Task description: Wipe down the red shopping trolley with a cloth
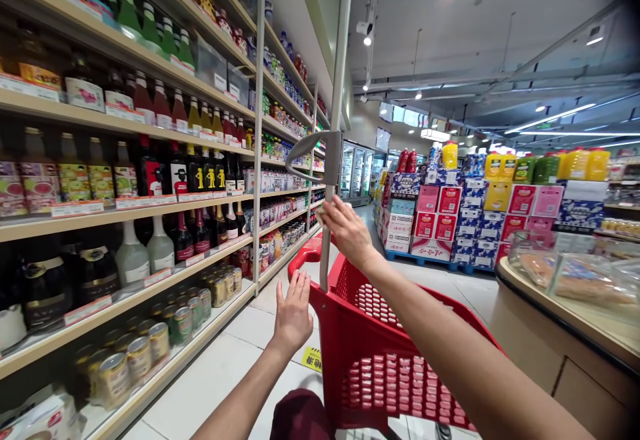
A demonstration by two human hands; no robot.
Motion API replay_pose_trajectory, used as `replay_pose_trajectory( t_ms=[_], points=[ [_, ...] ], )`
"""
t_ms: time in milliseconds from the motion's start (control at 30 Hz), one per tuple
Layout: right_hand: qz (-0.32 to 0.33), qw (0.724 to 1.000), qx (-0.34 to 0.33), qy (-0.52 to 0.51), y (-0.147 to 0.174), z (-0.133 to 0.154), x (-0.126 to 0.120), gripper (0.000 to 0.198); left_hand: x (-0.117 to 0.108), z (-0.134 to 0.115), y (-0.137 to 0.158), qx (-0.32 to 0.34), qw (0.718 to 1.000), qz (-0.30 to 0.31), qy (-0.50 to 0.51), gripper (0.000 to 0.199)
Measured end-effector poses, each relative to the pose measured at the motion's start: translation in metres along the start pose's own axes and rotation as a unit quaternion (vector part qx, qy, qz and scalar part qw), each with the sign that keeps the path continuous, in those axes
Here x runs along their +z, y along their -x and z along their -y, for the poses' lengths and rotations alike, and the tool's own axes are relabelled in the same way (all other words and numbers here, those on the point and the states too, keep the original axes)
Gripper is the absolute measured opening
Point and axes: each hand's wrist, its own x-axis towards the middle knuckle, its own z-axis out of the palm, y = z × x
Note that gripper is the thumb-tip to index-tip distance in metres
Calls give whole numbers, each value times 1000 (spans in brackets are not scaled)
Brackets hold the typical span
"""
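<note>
A red plastic shopping cart [400, 387] with a perforated side stands in front of me. From its near corner a grey metal pole [326, 260] rises past the top of the view, with a grey loop-shaped piece [327, 160] on it. Just below that loop, my right hand [347, 230] is at the pole, its fingers closed across it. My left hand [294, 313] is lower, beside the cart's red handle [306, 253], with its fingers stretched out straight. Whether the left palm touches the cart is hidden.
Shelves [125, 210] of bottles and cans run along the left. A rounded counter [560, 333] with clear-covered goods stands close on the right. Stacked cartons [435, 220] topped with juice jugs are ahead. Glass-door fridges [353, 167] stand farther back. A yellow sticker [313, 359] marks the floor.
</note>
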Motion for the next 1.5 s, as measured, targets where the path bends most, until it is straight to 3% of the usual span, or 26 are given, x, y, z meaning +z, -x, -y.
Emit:
replay_pose_trajectory(
  t_ms=[67, 233, 433, 633, 833, 1033, 1233, 1367, 1500],
  points=[
    [-14, 1000, 9, -3, -1, 0, 0, 40, 1, -1, 0, -2, 1000, -5, -2, 69],
    [52, 997, -50, 2, 21, 14, -2, 42, 6, -2, 4, 8, 999, -31, -6, 74],
    [14, 999, 29, 23, -12, 0, -12, 41, 12, -3, 6, 2, 998, -60, -9, 79],
    [90, 994, -65, 8, 32, 21, -7, 42, 12, -4, 7, 5, 998, -65, -3, 80],
    [60, 998, -19, 15, 27, 17, -4, 42, 13, -8, 5, -8, 997, -80, -9, 79],
    [90, 992, -90, -18, 75, 40, 4, 39, 16, -7, 4, -6, 997, -80, -8, 77],
    [90, 995, -39, -5, 60, 28, 1, 45, 19, -10, 5, -11, 996, -91, -22, 76],
    [100, 994, -33, -31, 101, 54, 6, 42, 13, -6, 4, 3, 996, -84, -16, 68],
    [78, 992, 92, -37, 169, 82, 13, 47, -1, 3, -6, 15, 997, -71, 5, 51]
  ],
)
